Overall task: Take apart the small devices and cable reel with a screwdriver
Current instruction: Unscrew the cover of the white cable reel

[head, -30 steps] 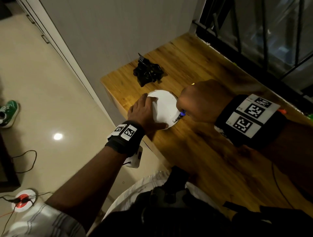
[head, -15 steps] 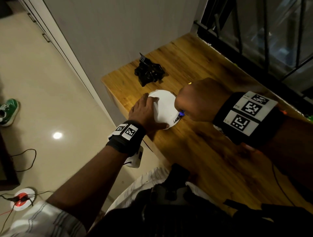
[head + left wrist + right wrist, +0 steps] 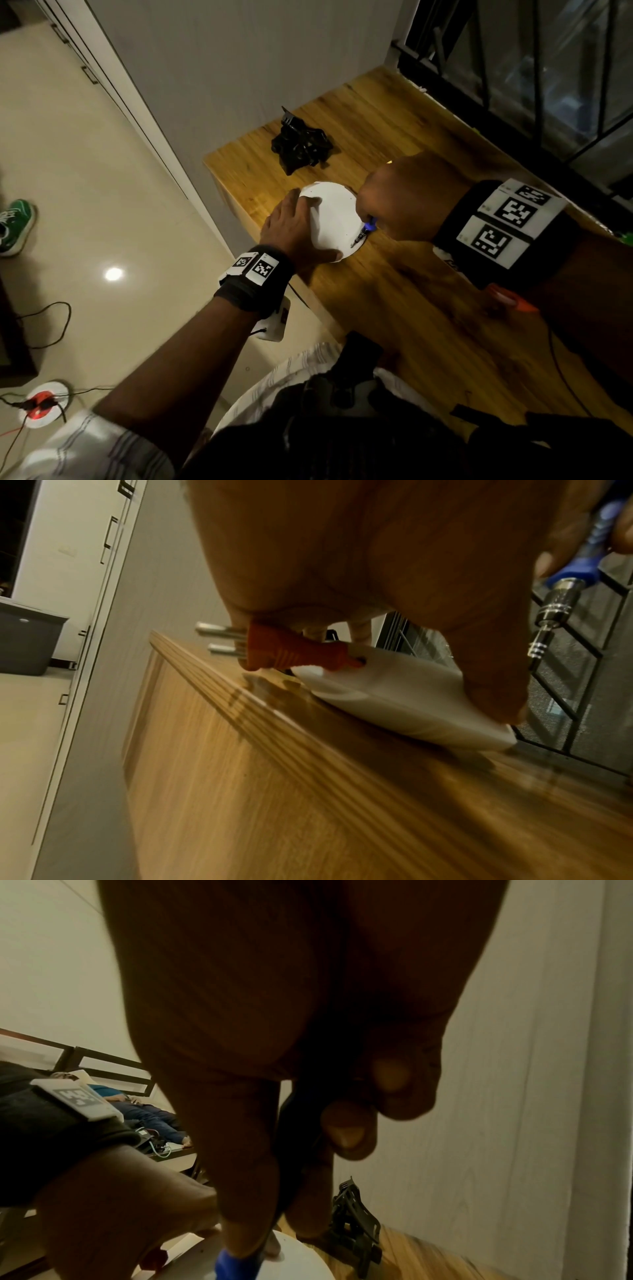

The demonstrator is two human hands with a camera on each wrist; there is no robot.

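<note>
A: Log entry. I have the round white plastic cable reel (image 3: pixel 330 219) lying flat near the front left corner of the wooden table (image 3: pixel 428 335). My left hand (image 3: pixel 294 229) grips its near rim, fingers curled over the edge, I judge to keep it from turning under the driver.

B: And the right?

A: My right hand (image 3: pixel 404 195) is fisted round the blue-handled screwdriver with a steel shaft (image 3: pixel 363 233), tip down on the reel's right edge. Orange two-pin plug (image 3: pixel 291 650) juts from the reel's side under my left palm.

B: Screw engaged?

A: Cannot tell; the tip is too small in the head view, and the right wrist view is mostly dark palm. The black plastic device (image 3: pixel 301 144) sits apart, further back on the table.
</note>
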